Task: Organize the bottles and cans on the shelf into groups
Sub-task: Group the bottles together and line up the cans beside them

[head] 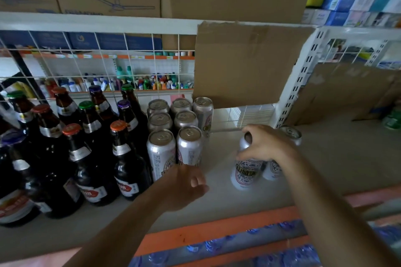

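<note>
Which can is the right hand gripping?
The leftmost can of the loose ones at right, apart from the packed block; the right hand grips its top.

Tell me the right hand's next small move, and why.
Probably carry the gripped can left and set it beside the block of cans: the right hand holds its top, it stands apart from that block, and bare shelf shows next to the front row.

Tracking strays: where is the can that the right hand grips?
Head view, right of centre: the can stands on the shelf under the right hand, apart from the grouped cans on its left.
</note>
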### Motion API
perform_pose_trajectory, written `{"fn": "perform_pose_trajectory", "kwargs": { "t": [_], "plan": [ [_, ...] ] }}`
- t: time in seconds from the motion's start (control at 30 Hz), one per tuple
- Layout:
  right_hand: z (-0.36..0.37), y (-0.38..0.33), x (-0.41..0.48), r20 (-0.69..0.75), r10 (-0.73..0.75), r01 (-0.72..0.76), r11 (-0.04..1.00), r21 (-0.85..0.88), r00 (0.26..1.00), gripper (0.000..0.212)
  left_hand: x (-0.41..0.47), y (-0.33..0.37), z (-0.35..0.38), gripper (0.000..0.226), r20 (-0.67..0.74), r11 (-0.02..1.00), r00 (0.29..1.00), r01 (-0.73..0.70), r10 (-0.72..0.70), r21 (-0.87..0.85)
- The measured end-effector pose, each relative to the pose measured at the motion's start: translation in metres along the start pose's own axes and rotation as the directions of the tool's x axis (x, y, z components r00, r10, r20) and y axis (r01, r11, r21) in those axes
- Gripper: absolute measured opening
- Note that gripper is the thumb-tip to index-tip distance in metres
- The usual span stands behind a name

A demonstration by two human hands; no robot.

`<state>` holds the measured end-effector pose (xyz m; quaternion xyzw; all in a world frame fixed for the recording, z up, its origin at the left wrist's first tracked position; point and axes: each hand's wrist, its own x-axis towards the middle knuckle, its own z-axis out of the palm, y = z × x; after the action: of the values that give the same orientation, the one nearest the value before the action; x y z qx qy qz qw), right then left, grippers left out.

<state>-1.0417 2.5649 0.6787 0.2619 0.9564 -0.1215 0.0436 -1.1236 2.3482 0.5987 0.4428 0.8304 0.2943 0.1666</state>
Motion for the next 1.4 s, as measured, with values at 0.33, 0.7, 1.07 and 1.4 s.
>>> {"fn": "perform_pose_trajectory", "kwargs": {
  "t": [0.33, 0.7, 1.07, 1.4],
  "plan": [
    [0.009, -0.01, 0.007, -0.14, -0.015, 0.033, 0.991, 0.129, 0.99, 0.058, -0.001, 0.008, -0.014, 0.008, -0.074, 1.0, 0.997, -0.03, 0.03, 0.0],
    [-0.002, -0.051, 0.051, -0.215, -0.145, 0.2, 0.945, 0.258, 0.966, 0.043, -0.013, 0.008, -0.029, 0.003, -0.224, 0.997, 0.972, -0.075, 0.067, -0.023],
    [0.014, -0.071, 0.086, -0.176, -0.164, 0.207, 0.941, 0.266, 0.971, 0.033, -0.04, -0.013, -0.038, 0.008, -0.279, 0.999, 0.959, 0.045, -0.04, 0.013],
    [0.022, -0.069, 0.092, -0.214, -0.166, 0.225, 0.93, 0.29, 0.963, 0.057, -0.047, -0.013, -0.035, 0.007, -0.265, 0.999, 0.963, 0.049, -0.051, -0.015]
  ]
}}
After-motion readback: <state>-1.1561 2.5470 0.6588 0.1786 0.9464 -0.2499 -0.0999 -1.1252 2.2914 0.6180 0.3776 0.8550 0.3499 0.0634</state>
